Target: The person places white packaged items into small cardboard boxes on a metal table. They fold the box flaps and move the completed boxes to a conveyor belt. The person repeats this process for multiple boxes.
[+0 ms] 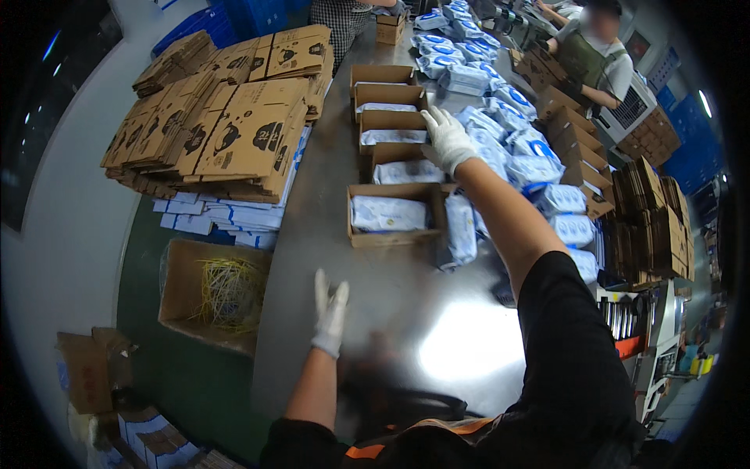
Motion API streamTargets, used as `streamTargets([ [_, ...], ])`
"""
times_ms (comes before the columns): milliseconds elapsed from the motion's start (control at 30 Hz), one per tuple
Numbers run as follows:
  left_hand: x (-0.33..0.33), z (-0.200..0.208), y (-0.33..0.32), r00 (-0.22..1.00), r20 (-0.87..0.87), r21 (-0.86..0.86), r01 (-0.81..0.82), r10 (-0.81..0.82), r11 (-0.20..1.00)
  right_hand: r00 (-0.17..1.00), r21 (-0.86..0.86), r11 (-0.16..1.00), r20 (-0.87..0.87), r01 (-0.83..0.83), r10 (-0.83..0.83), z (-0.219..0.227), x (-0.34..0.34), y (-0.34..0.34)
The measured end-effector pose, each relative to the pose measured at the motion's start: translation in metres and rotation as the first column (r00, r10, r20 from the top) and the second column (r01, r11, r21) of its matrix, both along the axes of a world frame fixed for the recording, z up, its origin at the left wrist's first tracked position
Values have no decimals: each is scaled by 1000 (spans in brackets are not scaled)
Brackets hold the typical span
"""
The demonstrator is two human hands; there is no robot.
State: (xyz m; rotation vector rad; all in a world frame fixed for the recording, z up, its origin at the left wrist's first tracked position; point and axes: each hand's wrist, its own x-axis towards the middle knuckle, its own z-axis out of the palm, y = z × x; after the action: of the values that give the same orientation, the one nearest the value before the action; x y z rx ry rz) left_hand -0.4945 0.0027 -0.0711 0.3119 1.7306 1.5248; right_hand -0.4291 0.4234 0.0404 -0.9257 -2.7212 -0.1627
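A row of open cardboard boxes (432, 237) runs away from me along the metal table. In the nearest one lies a white soft pack (388, 213) that looks like wet wipes, and packs show in most of the boxes behind it. My right hand (449, 139), in a white glove, reaches over the right edge of the row with its fingers stretched out; whether it touches a box or pack cannot be seen. Another pack (461, 229) leans beside the nearest box. My left hand (330, 313), also gloved, hovers nearer me with thumb and fingers apart, holding nothing.
Loose blue-and-white packs (533, 173) heap along the right of the metal table (305, 234). Flattened cartons (242, 129) stack high at the left. Below them stands a carton of yellow and white straps (215, 285). Across the table a person (598, 62) handles boxes.
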Motion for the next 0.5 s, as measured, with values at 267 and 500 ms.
streamTargets([
  [267,0,-25,180,976,209,-41,-48,56,998,952,-63,997,305,55,-34,-18,-115,47],
  [500,-4,-4,150,955,261,78,-165,139,983,951,-350,926,309,138,-25,-6,-108,33],
])
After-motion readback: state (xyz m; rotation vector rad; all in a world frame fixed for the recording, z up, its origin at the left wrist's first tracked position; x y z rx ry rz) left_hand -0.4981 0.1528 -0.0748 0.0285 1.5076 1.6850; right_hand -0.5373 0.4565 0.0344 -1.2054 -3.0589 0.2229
